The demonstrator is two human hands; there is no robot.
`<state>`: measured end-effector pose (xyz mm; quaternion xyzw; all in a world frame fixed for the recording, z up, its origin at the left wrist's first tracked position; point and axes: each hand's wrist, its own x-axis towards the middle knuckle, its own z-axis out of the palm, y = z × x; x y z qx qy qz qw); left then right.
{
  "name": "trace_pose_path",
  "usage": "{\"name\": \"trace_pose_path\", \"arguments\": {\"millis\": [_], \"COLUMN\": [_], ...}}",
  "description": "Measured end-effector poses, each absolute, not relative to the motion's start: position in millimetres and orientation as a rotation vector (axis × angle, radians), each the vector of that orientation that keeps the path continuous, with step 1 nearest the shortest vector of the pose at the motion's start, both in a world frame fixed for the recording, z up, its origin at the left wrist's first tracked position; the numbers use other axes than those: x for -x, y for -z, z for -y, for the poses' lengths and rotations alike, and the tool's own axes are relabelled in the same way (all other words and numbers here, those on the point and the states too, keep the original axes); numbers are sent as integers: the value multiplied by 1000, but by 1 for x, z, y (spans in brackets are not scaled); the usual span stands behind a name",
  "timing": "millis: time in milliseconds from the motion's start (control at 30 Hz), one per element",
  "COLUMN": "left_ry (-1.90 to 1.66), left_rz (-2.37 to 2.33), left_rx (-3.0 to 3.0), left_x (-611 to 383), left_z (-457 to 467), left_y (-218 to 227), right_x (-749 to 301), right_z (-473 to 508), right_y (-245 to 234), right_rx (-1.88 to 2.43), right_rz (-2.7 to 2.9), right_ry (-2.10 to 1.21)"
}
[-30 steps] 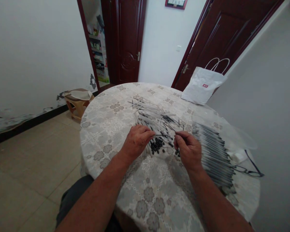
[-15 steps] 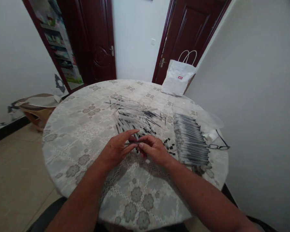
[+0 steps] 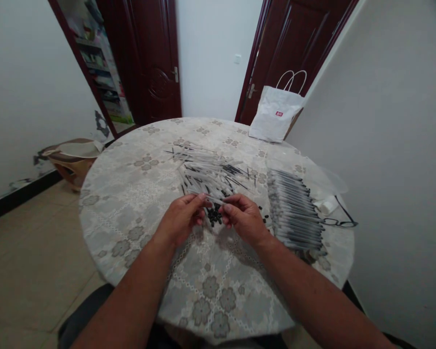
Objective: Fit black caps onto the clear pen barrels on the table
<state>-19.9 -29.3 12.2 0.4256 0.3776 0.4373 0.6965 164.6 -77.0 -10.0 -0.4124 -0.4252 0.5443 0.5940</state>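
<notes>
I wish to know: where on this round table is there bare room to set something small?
Bare tablecloth shows left of the left hand and loose tubes, and between the forearms toward the near edge. Crowded: the centre, with tubes and small black pieces; the right, with pen-like sticks and eyeglasses.

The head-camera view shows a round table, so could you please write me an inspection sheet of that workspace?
Surface: round, floral-clothed table.
Items: slim whitish stick; loose pile of pale and black sticks; small black cylindrical pieces; aligned slim grey rods.
Clutter: white loop-handled bag; dark-framed glasses.
Hands: left hand and right hand hold the slim stick between them.
Cables: nothing seen.
Surroundings: dark-red panelled doors; pale wall; brown stool.
</notes>
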Motion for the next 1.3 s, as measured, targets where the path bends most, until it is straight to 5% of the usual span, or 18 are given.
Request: {"name": "trace_pose_path", "arguments": {"millis": [267, 500, 733, 1300], "left_ry": [-931, -1136, -1172, -1004], "left_rz": [-681, -723, -673, -728], "left_rx": [-666, -476, -545, -701], "left_x": [23, 25, 25, 12], "left_z": [28, 21, 23, 38], "left_y": [-14, -15, -12, -7], "right_x": [-174, -192, -162, -164], "right_z": [77, 79, 87, 84], "right_y": [7, -4, 6, 8], "right_rx": [1042, 1612, 1970, 1484], "right_rz": [1248, 2105, 2372, 1782], "right_ry": [-1337, -461, -75, -379]}}
